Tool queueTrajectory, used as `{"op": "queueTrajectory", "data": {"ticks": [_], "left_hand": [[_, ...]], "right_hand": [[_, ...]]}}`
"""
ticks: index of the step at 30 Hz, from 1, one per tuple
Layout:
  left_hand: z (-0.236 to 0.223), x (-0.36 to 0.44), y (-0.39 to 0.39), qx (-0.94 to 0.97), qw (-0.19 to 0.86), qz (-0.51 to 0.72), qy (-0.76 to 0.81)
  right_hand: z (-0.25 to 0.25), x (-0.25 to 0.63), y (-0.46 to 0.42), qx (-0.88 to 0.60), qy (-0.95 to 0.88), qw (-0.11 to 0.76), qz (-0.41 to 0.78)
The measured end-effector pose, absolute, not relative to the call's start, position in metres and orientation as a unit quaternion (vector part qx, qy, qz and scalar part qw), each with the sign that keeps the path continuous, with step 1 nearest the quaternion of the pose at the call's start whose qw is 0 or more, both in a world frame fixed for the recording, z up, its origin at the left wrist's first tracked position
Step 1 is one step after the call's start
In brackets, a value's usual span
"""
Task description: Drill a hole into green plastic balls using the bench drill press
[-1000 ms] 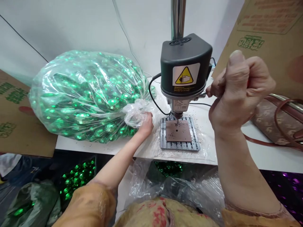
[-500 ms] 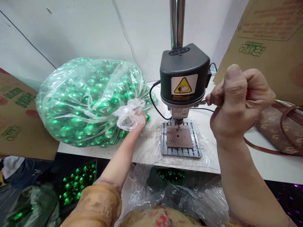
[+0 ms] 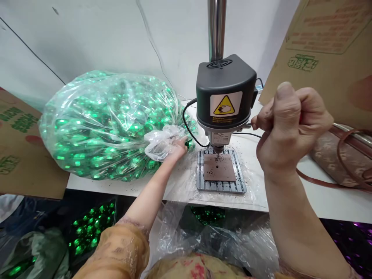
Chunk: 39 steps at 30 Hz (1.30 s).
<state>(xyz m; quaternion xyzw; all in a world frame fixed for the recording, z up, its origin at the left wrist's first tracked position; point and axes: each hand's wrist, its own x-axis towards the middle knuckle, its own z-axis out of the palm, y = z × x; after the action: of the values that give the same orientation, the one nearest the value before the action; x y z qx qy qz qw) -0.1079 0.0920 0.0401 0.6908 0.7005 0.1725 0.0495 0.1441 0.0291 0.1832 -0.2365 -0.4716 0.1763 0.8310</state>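
My left hand (image 3: 180,145) is at the gathered mouth of a clear plastic bag (image 3: 162,141), partly covered by its white crumpled edge. A shiny green faceted ball (image 3: 189,143) shows at its fingertips; the fingers appear closed on it, though they are partly hidden. The bag is full of similar green balls (image 3: 116,116). My right hand (image 3: 290,128) is closed in a fist around the feed handle (image 3: 247,124) of a black drill press (image 3: 226,93). Under the drill bit lies a brown square plate (image 3: 220,168) with a small hole, on the slotted metal base (image 3: 240,182).
Cardboard boxes stand at the left (image 3: 20,147) and right (image 3: 331,46). A patterned bag with a brown strap (image 3: 334,155) lies at right. Below the white table (image 3: 314,197), more green balls (image 3: 93,228) and plastic sheeting (image 3: 226,240) show. Dark shavings litter the base.
My left hand has moved a little to the right, towards the drill press, with the green ball at its fingertips. My right hand stays closed on the feed handle.
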Motion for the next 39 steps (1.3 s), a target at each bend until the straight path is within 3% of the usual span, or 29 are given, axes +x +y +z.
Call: {"op": "queueTrajectory", "data": {"ticks": [5, 9, 15, 23, 28, 31, 35, 37, 39], "left_hand": [[0.041, -0.092, 0.078, 0.773, -0.004, 0.024, 0.634], [0.037, -0.092, 0.072, 0.809, -0.012, 0.02, 0.587], [0.014, -0.102, 0.046, 0.793, -0.018, 0.187, 0.58], [-0.015, -0.099, 0.027, 0.811, 0.004, 0.227, 0.539], [0.007, -0.084, 0.007, 0.693, 0.028, 0.444, 0.567], [0.029, -0.064, -0.014, 0.557, 0.188, 0.568, 0.576], [0.057, -0.042, -0.03, 0.379, 0.557, 0.591, 0.443], [0.061, -0.036, -0.031, 0.329, 0.646, 0.568, 0.391], [0.056, -0.033, -0.027, 0.3, 0.66, 0.567, 0.391]], "right_hand": [[0.182, 0.142, 0.029, -0.234, -0.47, 0.835, 0.168], [0.182, 0.142, 0.029, -0.228, -0.471, 0.835, 0.169], [0.179, 0.144, 0.03, -0.221, -0.471, 0.836, 0.173], [0.179, 0.143, 0.03, -0.219, -0.471, 0.836, 0.175], [0.179, 0.144, 0.029, -0.217, -0.477, 0.834, 0.173], [0.179, 0.144, 0.028, -0.217, -0.479, 0.833, 0.171], [0.179, 0.144, 0.025, -0.217, -0.478, 0.831, 0.182], [0.179, 0.144, 0.025, -0.218, -0.478, 0.83, 0.187], [0.178, 0.144, 0.027, -0.214, -0.476, 0.832, 0.188]]}}
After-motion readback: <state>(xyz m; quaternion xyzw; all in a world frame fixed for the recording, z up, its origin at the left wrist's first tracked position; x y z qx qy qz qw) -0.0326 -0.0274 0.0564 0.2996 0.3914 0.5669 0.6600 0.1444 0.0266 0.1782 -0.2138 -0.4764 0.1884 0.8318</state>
